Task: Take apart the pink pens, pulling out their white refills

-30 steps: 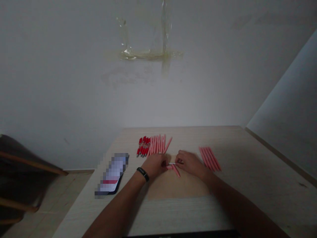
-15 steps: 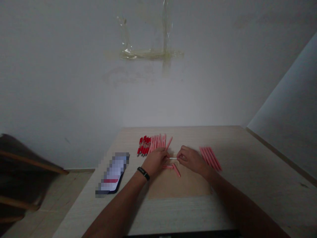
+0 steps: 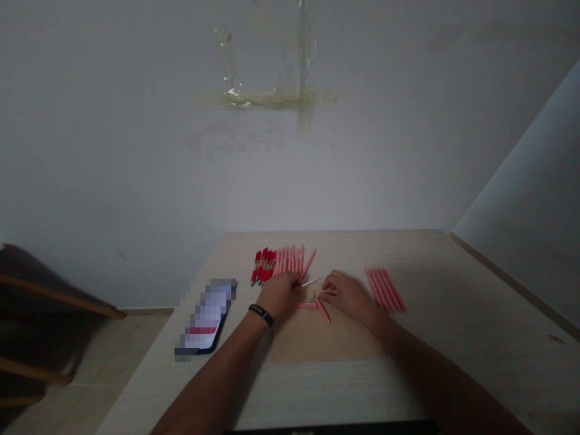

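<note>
My left hand [image 3: 278, 295], with a black band at the wrist, pinches a thin white pen refill [image 3: 312, 281] that points up to the right. Across from it, my right hand [image 3: 347, 294] has its fingertips drawn together, apart from the refill; anything between them is too small to make out. Below the hands, two pink pen barrel pieces lie on a brown sheet [image 3: 330, 341]: one level piece [image 3: 306, 306] and one slanted piece [image 3: 323, 311]. Behind my left hand stretches a row of pink pens [image 3: 287, 260], with one slanted at its right end.
Several red pens [image 3: 260, 275] lie left of the pink row. More pink pens [image 3: 385, 290] lie side by side, right of my right hand. A phone [image 3: 208, 320] rests on the table's left side. The wall [image 3: 344, 181] rises behind the table.
The white refill was level between both hands; now only my left hand holds it, tilted upward. My right fingers have come off its end, and my left hand has shifted slightly left.
</note>
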The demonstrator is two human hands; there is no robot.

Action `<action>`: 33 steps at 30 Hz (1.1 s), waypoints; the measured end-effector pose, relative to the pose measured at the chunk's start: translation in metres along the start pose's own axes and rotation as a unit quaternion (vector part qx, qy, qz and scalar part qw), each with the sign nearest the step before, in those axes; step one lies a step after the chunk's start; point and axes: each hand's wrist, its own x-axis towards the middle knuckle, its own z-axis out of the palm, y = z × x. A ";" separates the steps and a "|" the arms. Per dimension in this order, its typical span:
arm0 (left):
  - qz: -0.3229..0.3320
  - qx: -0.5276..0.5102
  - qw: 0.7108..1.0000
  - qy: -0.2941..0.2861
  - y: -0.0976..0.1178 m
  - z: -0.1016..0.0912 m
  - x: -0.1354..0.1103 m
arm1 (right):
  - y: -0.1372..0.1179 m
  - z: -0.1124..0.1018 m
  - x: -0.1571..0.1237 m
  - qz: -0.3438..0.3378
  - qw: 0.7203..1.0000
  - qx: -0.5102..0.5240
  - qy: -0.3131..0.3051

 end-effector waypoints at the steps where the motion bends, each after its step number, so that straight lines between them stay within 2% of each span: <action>1: -0.001 -0.008 1.000 -0.001 0.000 0.001 0.000 | -0.001 -0.001 0.000 -0.001 1.000 0.000 -0.002; 7: 0.004 -0.067 0.998 -0.015 0.005 0.006 -0.001 | 0.001 -0.002 0.001 0.007 1.000 0.009 -0.009; 14: 0.049 -0.165 0.984 -0.051 0.009 0.005 0.001 | 0.003 0.000 0.003 0.012 1.000 0.011 -0.015; 19: 0.029 -0.125 0.991 -0.030 0.010 0.003 0.000 | 0.003 0.004 0.002 0.013 1.000 0.005 0.001; 25: 0.018 -0.101 0.994 -0.047 0.014 0.002 -0.001 | -0.004 0.006 0.002 0.019 1.000 -0.010 0.015; 33: 0.011 -0.084 0.995 -0.047 0.016 0.000 -0.002 | -0.002 0.006 0.004 0.007 0.999 -0.029 -0.023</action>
